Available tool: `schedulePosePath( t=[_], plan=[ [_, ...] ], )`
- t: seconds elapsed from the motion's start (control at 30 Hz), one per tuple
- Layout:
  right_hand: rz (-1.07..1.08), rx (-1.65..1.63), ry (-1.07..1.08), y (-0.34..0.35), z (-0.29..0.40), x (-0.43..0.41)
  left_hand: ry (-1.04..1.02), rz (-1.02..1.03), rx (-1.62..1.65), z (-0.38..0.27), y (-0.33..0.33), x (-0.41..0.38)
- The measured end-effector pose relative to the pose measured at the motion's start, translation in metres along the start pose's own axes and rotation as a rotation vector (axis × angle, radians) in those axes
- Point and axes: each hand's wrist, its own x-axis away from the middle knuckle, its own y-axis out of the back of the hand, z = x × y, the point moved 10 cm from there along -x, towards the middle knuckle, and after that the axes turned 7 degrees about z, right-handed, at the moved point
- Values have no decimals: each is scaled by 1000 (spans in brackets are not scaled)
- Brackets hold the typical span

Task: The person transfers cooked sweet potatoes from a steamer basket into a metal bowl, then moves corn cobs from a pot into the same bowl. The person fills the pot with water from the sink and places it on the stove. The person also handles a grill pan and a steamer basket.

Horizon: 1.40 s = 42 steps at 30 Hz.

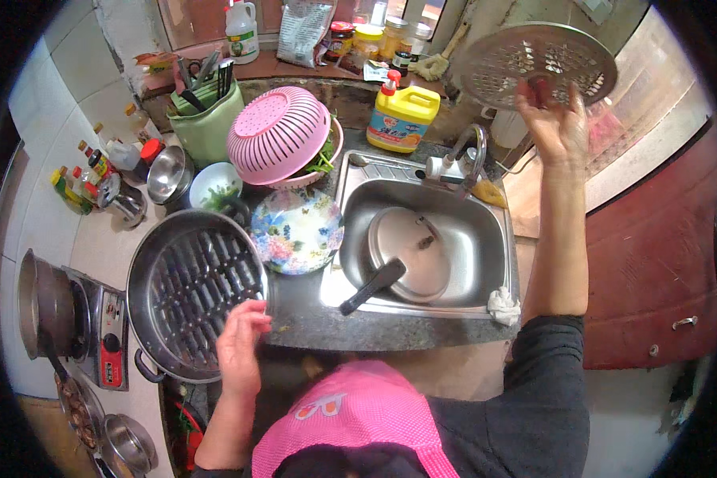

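Observation:
My right hand [551, 122] is raised at the upper right, with its fingers against a round perforated metal steamer plate [502, 66]. The plate is tilted in front of the wall; what lies behind it is hidden. My left hand [240, 346] is half curled, with nothing seen in it, over the near right rim of a large dark pan [173, 287]. Whether it touches the rim I cannot tell. The pan looks wet and has a ridged pattern inside. In the steel sink [478, 239] lies a round metal lid or pan [403, 257]; a black handle [376, 287] crosses the sink's front edge.
Behind the pan are a floral plate [299, 233], a bowl of greens [215, 188] and a pink colander [281, 137]. A yellow detergent bottle [401, 119] stands behind the sink, near the faucet [475, 152]. On the left is a pot [48, 305] on a stove [109, 334].

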Motion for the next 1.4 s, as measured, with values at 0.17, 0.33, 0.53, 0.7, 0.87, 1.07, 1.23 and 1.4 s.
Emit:
schedulePosePath(
  t=[0.17, 0.33, 0.53, 0.7, 0.87, 1.07, 1.23, 1.4],
  plan=[
    [13, -37, -95, -10, -88, -17, -6, 48, -10, 1, -4, 8],
    [-83, -174, -238, 37, -174, -34, 33, -77, -9, 0, 23, 26],
    [-332, -126, -166, 118, -233, -53, 19, -237, -22, 2, 57, 48],
    [-427, -171, -204, 176, -254, -70, 23, -221, -80, 0, 53, 43],
    [-410, -128, -214, 208, -270, -81, 5, -221, -84, -2, 47, 39],
    [-421, -49, -245, 239, -275, -89, 26, -213, -113, 1, 42, 34],
    [-224, 49, -181, 222, -239, -108, 15, -194, -55, 6, 35, 27],
    [-296, 375, 272, 217, -171, -100, 29, -133, -82, 9, 22, 23]
  ],
)
